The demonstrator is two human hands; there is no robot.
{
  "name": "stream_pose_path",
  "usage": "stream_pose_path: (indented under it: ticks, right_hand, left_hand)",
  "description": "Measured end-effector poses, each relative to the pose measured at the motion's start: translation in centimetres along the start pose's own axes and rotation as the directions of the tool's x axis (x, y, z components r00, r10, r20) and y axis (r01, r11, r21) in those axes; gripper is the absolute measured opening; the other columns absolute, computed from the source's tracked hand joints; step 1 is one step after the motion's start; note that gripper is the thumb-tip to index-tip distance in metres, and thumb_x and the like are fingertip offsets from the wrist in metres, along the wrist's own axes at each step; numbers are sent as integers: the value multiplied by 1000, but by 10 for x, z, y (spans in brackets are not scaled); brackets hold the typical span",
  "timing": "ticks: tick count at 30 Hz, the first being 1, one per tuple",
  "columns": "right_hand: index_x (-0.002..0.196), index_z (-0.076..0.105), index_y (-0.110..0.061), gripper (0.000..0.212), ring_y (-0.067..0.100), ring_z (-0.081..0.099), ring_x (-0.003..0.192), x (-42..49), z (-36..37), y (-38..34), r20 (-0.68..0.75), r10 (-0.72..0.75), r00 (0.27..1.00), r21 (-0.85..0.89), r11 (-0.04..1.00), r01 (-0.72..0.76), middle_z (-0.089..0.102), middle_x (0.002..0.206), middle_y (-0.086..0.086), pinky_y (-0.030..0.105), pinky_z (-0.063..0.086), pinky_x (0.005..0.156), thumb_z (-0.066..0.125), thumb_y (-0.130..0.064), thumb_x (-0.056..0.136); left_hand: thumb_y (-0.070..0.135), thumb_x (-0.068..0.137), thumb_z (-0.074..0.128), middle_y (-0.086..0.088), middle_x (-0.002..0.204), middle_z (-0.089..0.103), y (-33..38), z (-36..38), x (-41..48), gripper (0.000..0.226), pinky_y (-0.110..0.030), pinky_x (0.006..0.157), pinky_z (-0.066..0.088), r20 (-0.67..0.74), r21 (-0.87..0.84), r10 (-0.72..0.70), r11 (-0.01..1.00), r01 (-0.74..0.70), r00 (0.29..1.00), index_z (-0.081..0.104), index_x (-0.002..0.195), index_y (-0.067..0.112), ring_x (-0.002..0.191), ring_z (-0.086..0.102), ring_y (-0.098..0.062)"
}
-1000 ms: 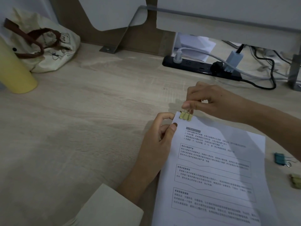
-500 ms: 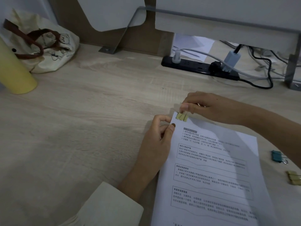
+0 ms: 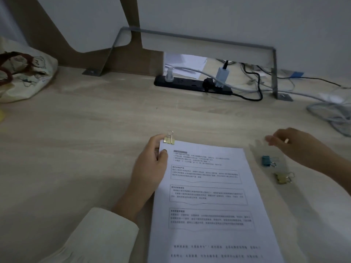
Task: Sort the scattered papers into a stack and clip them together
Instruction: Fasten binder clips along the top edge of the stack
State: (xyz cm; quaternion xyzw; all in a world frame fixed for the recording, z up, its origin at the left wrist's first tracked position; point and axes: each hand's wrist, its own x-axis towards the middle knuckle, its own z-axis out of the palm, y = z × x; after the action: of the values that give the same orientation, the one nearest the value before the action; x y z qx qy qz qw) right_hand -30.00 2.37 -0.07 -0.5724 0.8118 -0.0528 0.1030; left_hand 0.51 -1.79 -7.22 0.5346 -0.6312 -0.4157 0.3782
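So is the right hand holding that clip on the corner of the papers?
No, the right hand hovers off to the side above the teal binder clip, while the gold binder clip sits on the paper stack beside the left hand.

White papers (image 3: 209, 196) with black print and a gold clip (image 3: 169, 139) at the far-left corner; teal clip (image 3: 266, 160); pale wood-grain desk (image 3: 85, 139); cream sleeve (image 3: 95, 240).

You worked on a matt, pale wood-grain desk (image 3: 79, 133), with smooth white printed paper (image 3: 205, 186) held by a glossy gold metal clip (image 3: 169, 139). Your sleeve (image 3: 98, 238) was soft cream cloth. The bag (image 3: 24, 76) looked like matt canvas, the power strip (image 3: 190, 85) like black plastic.
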Motion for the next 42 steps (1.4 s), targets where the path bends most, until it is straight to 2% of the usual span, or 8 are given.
stream_pose_path:
  ticks: [4,13,16,20,27,32,38,42]
  right_hand:
    - [75,52,-12,51,17,52,62,-19,12,15,119,142,983,-117,985,-128,57,69,4,29,34,55,34,-58,89]
    - [66,51,-16,33,13,45,65,-27,22,0,-83,-158,984,-28,987,157,49,72,1,20,31,56,42,-25,96]
    - [68,53,-22,28,1,50,69,-30,16,-30,-138,-229,964,164,954,250,53,74,-10,15,37,60,44,-26,95]
    - [76,61,-16,28,6,66,66,-31,16,-75,36,-289,957,479,845,237,70,77,-5,20,53,69,44,-27,95]
    - [74,58,-19,27,-1,61,62,-22,41,-128,102,-439,893,544,776,319,65,73,-10,22,53,71,45,-29,95]
    - [73,58,-18,27,0,60,66,-16,48,-138,63,-507,859,564,728,389,63,71,-7,21,50,69,44,-24,96]
    - [85,57,-16,14,6,62,65,-9,55,-136,77,-474,877,701,652,290,67,75,-3,15,50,62,51,-25,93]
    - [92,60,-6,33,7,60,60,-6,56,-137,180,-457,871,762,624,170,67,72,2,16,48,57,47,-35,92]
  left_hand:
    - [19,92,49,29,91,54,4,1,-4,27,-35,79,51,10,37,2,999,-3,1000,48,117,30,88,61,-4]
    - [29,82,65,7,90,62,4,2,-1,23,-35,71,49,-12,-82,-67,994,66,998,48,94,18,80,61,-16]
    - [25,84,63,6,99,62,3,-2,2,27,-38,77,48,28,-78,-48,996,50,998,47,106,25,87,60,-17]
    - [21,87,56,13,96,63,4,-4,4,16,-39,78,50,98,9,-2,1000,1,995,56,99,33,90,62,-16]
    - [53,74,60,5,106,64,5,-5,10,19,-36,88,45,186,-155,-18,987,47,982,66,78,35,95,59,-11]
    - [19,88,58,-7,104,62,1,-4,13,6,-13,81,40,201,-155,103,985,-72,974,64,88,18,91,56,-6]
    - [18,90,54,-5,109,60,-5,-2,14,13,-14,89,40,232,-124,138,986,-112,963,63,97,11,101,55,-8]
    - [17,91,53,0,104,58,-5,-2,13,8,-6,86,37,213,-119,176,981,-154,961,61,93,15,97,53,-1]
